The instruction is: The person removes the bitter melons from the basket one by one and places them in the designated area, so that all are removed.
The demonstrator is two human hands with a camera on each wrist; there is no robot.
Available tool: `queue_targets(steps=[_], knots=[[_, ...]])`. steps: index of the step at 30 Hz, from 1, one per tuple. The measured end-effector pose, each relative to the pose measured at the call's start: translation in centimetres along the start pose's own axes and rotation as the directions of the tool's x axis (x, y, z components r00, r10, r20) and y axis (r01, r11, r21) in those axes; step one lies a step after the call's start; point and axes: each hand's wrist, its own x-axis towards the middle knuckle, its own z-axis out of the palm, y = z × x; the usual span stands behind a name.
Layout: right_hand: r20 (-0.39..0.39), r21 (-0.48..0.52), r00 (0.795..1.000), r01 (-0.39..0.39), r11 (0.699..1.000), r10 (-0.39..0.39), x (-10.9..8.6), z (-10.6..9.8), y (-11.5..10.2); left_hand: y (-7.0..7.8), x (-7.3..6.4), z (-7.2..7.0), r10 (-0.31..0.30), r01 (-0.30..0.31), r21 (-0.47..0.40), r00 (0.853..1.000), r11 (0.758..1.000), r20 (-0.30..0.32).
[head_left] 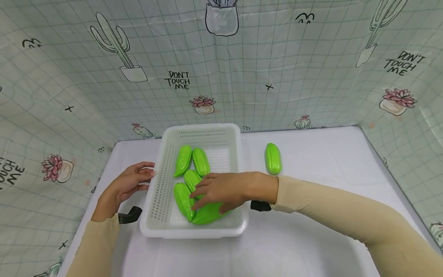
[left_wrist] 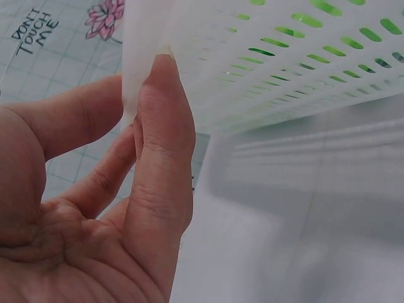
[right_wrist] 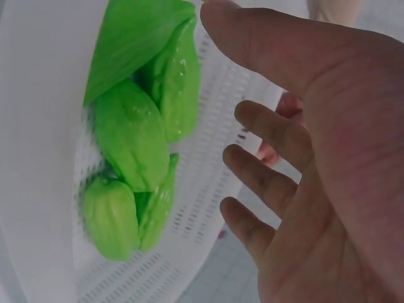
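Several glossy green, ridged, gourd-like pieces (head_left: 183,201) lie in a white perforated plastic basket (head_left: 194,233). My right hand (head_left: 221,190) is over the lower part of the basket, its fingers spread and partly covering the pieces beneath. In the right wrist view its fingers are loosely bent and hold nothing; the pieces (right_wrist: 131,136) lie apart from them. At the basket's left side, my left hand (head_left: 129,182) touches the rim with its fingertips. The left wrist view shows a finger (left_wrist: 161,145) extended against the basket's outer wall (left_wrist: 252,95).
One more green gourd-like piece (head_left: 273,159) lies on the white-covered table (head_left: 311,154), to the right of the basket. A checked cloth (head_left: 242,77) with cactus drawings hangs behind the table and along both sides.
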Motion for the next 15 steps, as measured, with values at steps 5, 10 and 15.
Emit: queue_targets(steps=[5,10,15], knots=[[0.057,-0.040,0.998,0.020,0.999,-0.018,0.6,0.1,-0.3,-0.1,0.0,-0.1,0.012,-0.012,-0.005,1.000,1.000,-0.001],[0.107,-0.062,0.994,0.040,0.997,-0.034,1.1,0.2,-0.6,-0.1,0.0,0.0,0.012,-0.012,-0.001,1.000,1.000,-0.007],[0.143,-0.061,0.989,0.053,0.997,-0.044,1.6,0.5,-0.8,-0.1,0.0,-0.1,0.012,-0.012,-0.007,1.000,1.000,-0.007]])
